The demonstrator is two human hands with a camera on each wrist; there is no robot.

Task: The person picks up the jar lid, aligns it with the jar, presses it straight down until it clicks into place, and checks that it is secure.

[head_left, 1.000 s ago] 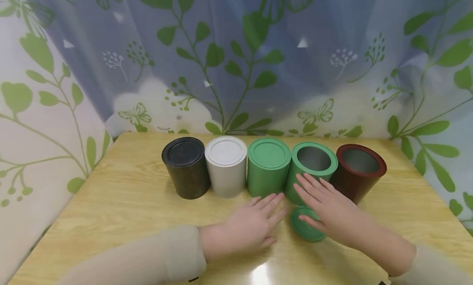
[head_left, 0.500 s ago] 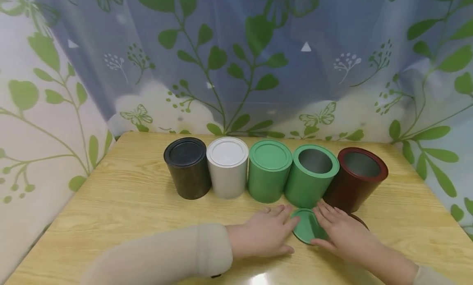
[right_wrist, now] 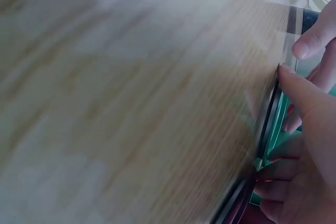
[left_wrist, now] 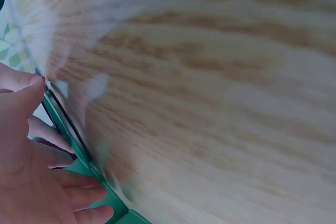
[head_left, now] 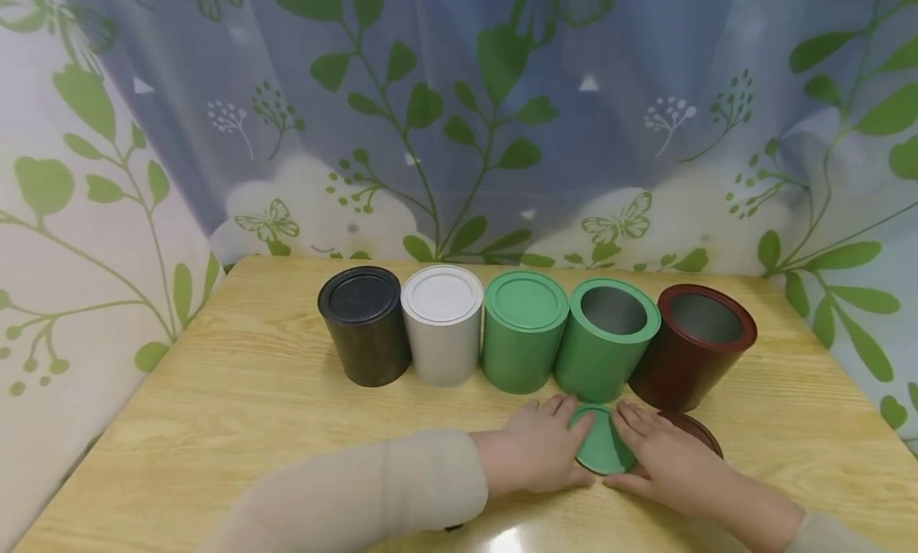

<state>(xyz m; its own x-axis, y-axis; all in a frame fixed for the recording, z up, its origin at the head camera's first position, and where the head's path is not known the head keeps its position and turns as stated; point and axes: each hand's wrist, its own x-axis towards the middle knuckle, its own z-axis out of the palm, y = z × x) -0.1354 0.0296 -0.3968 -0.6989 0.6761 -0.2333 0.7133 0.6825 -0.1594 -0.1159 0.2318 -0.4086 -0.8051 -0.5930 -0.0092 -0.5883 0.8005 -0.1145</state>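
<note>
A round green lid [head_left: 604,448] lies flat on the table in front of the open-topped green can [head_left: 595,366]. My left hand [head_left: 539,445] touches its left edge with fingers nearly straight. On the other side, my right hand [head_left: 672,464] rests along the lid's right edge, thumb toward the near side. In the left wrist view the green lid [left_wrist: 65,124] runs beside the thumb and fingers. Partly hidden behind my right hand is a dark red lid [head_left: 699,430]. The right wrist view shows my right hand [right_wrist: 310,145] at the green lid's rim.
Along the back stand a black can [head_left: 367,350], a white can [head_left: 442,346] and a green can [head_left: 522,350], all lidded. A dark red can [head_left: 681,378] stands open-topped at the right. A patterned curtain [head_left: 466,123] hangs behind the wooden table [head_left: 237,378].
My left hand has moved right to the green lid. My right hand has come down from in front of the open green can to the lid's right side.
</note>
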